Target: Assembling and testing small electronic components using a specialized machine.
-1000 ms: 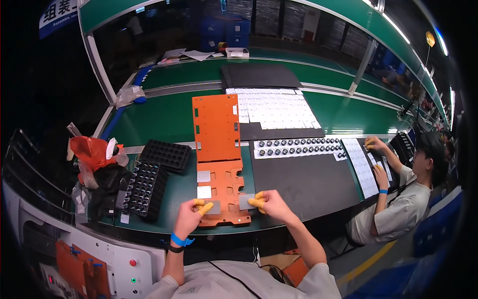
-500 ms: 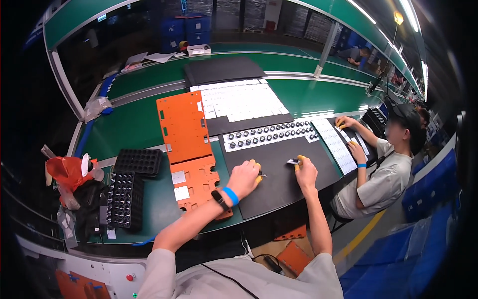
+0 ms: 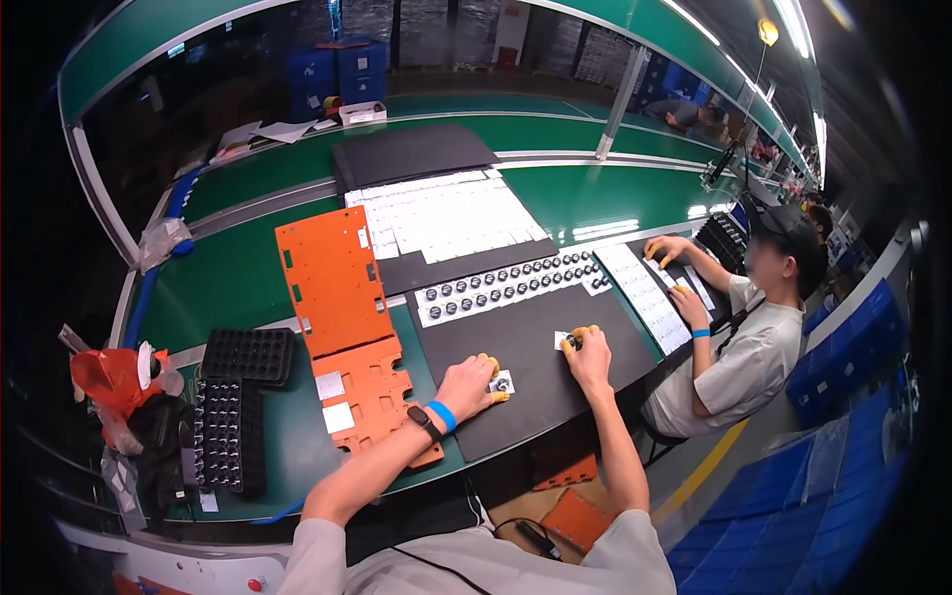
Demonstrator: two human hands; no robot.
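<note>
My left hand (image 3: 468, 387), with yellow finger covers and a blue wristband, is low over the black mat (image 3: 476, 342). Its fingers close on the edges of a small white square piece (image 3: 508, 377) that carries a dark round part. To the right, my right hand (image 3: 592, 359) pinches a dark round part on a second white square piece (image 3: 560, 341), partly hidden by the covered fingertips. Beyond both hands, rows of black round parts on white squares (image 3: 483, 298) line the mat's far side. Behind them lies a sheet of many white squares (image 3: 446, 213).
Left of the mat lies an orange slotted panel (image 3: 332, 283). Black trays (image 3: 248, 357), one filled with shiny parts, and a red plastic bag (image 3: 104, 377) are at the far left. A co-worker (image 3: 759, 317) sits close on the right, handling parts beside a white sheet (image 3: 640, 297).
The whole view has shifted slightly. Both hands have turned their pieces: the white squares, earlier tilted or nearly hidden, now show their faces near the mat.
</note>
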